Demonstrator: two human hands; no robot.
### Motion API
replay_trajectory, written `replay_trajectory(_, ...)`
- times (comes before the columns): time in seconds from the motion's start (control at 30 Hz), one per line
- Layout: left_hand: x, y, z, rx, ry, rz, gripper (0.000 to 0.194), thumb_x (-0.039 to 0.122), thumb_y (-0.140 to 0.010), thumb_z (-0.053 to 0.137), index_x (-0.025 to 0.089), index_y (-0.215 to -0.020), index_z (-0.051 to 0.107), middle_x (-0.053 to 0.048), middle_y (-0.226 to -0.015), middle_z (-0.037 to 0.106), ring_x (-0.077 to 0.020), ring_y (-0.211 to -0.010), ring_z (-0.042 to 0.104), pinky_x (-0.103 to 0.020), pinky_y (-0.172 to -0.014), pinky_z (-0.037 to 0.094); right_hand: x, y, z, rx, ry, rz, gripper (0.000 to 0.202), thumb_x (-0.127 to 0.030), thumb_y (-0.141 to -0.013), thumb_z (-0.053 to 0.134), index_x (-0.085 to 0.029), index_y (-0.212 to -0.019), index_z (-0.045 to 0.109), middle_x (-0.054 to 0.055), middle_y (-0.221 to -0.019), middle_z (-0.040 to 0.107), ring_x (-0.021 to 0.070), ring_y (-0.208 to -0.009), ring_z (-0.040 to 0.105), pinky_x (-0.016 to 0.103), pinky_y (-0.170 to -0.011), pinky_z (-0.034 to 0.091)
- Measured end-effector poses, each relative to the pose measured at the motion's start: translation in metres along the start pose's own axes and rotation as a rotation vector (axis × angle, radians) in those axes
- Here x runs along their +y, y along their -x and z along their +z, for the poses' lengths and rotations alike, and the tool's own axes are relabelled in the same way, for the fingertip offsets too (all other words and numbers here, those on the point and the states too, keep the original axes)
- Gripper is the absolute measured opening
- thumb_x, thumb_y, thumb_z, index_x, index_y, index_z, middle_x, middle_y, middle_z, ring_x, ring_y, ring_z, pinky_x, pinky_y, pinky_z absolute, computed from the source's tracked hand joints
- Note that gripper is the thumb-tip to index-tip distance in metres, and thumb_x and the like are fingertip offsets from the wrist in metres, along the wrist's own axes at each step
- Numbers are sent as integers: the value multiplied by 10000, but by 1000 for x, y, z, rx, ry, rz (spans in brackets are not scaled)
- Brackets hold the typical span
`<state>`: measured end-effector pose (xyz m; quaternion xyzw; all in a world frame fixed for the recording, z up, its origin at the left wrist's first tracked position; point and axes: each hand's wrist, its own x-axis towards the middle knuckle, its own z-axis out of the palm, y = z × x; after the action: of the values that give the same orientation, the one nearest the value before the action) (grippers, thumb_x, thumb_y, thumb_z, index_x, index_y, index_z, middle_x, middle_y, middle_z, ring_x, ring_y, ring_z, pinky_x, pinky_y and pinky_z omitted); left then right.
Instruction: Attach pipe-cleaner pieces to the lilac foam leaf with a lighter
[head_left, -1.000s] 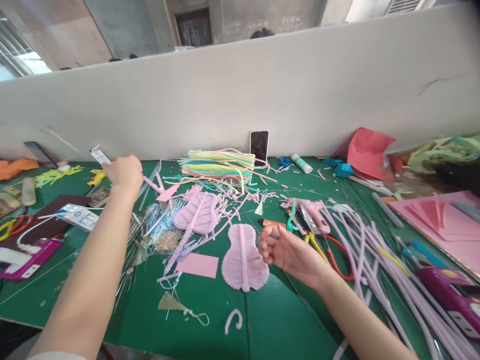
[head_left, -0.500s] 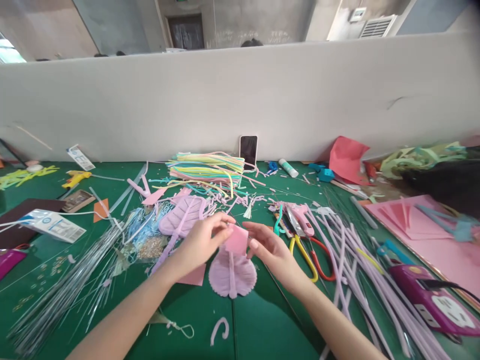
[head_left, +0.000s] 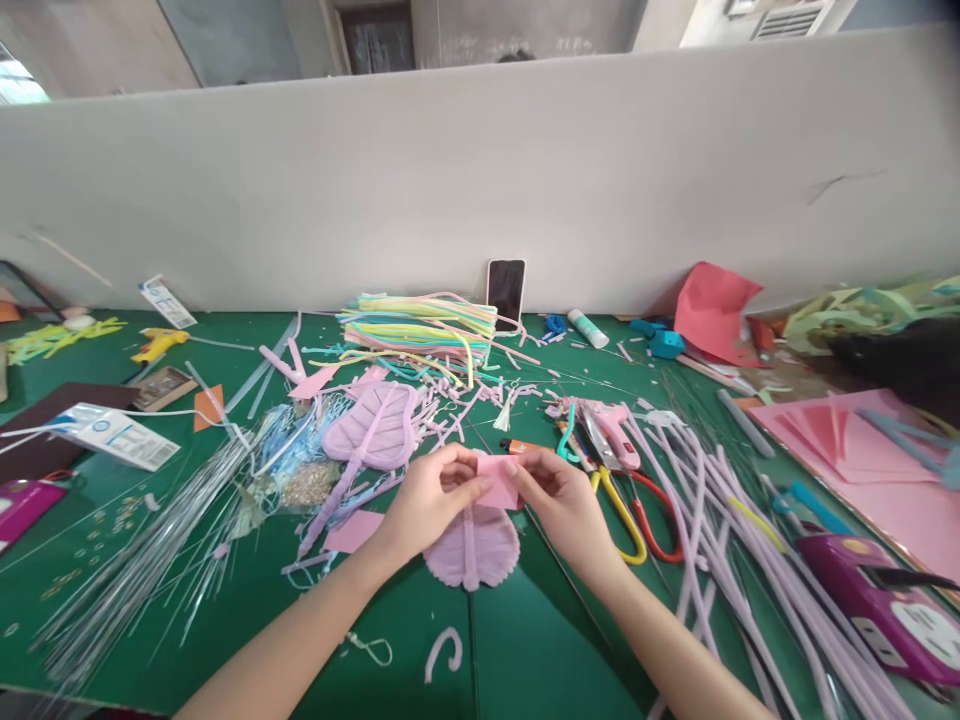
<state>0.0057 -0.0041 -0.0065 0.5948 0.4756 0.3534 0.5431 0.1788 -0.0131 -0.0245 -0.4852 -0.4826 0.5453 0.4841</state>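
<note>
A small square of pink paper (head_left: 496,484) is pinched between my two hands. My left hand (head_left: 437,497) grips its left edge with thumb and fingers. On the opposite side, my right hand (head_left: 556,497) has thumb and fingers closed on the upper right corner. Just below and partly hidden by the paper and hands lies a round lilac pipe-cleaner leaf (head_left: 472,555) with a centre rib. A second lilac leaf (head_left: 373,425) with a long stem rests to the left, beside another piece of pink paper (head_left: 355,532).
Scissors with yellow and red handles (head_left: 637,530) and lilac pipe cleaners (head_left: 720,540) lie at right, near a purple power strip (head_left: 885,605). Thin wires (head_left: 161,555) spread at left. Behind are a pipe-cleaner bundle (head_left: 420,335), a phone (head_left: 506,293) and a white partition (head_left: 450,190).
My right hand has closed in on the pink paper and now pinches its corner; before, its fingers were spread beside it. The view has shifted slightly.
</note>
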Motion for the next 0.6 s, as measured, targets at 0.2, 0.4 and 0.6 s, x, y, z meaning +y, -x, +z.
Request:
replay_trajectory(0.2,4,3,-1,-19,38,-9,242,402,-820,644,190,-933,618,-13,-791,684,-169,-764,666,-257,-699,501,1,-2,-1,-79,-54,19,304,-454,-710,733,-182,-833,672,-19,-647,599,95,-563,508,220,-526,447)
replay_trajectory(0.4,2,4,2,-50,184,-58,248,369,-849,612,200,-1031,604,-11,-780,695,-170,-733,688,-270,-703,529,-3,-1,-2,-99,-172,28,246,-398,-704,752,-208,-850,696,-1,-768,652,110,-646,565,227,-577,467)
replay_trajectory(0.6,0,2,2,-72,412,-118,287,394,-872,580,160,-1034,619,-82,-964,715,-176,-837,687,-295,-794,531,-3,0,-3,-131,-92,-70,148,-352,-771,687,-216,-825,711,19,-821,636,123,-690,589,268,-660,504)
